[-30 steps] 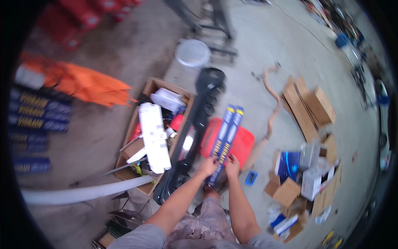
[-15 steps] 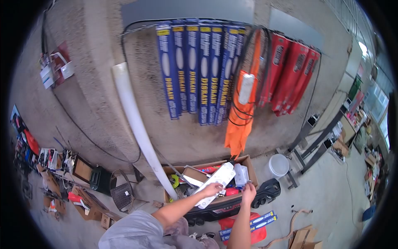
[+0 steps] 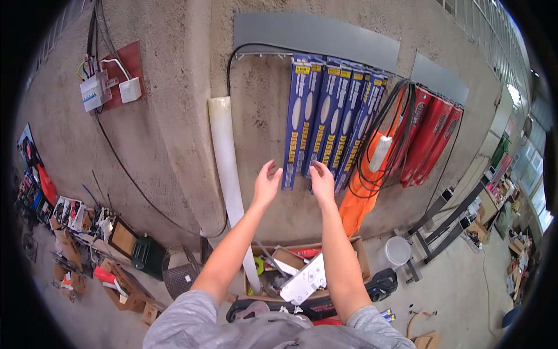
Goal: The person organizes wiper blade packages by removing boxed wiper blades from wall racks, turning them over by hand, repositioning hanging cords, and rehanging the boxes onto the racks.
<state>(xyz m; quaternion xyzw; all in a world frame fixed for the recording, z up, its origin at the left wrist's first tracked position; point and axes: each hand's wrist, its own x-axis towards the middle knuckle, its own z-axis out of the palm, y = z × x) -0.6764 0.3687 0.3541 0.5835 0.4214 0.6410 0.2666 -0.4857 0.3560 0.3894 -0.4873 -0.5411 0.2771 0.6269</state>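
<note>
Both hands have risen from the box (image 3: 359,254) at lower centre to mid-frame, left hand (image 3: 266,185) and right hand (image 3: 322,182) spread and empty, nearly touching the lower ends of the blue packs (image 3: 325,125) hanging on the wall (image 3: 168,128).

A white pipe (image 3: 228,174) is leaning against the wall; red packages (image 3: 430,136) are hanging at right; an open cardboard box (image 3: 363,259) is sitting below.
</note>
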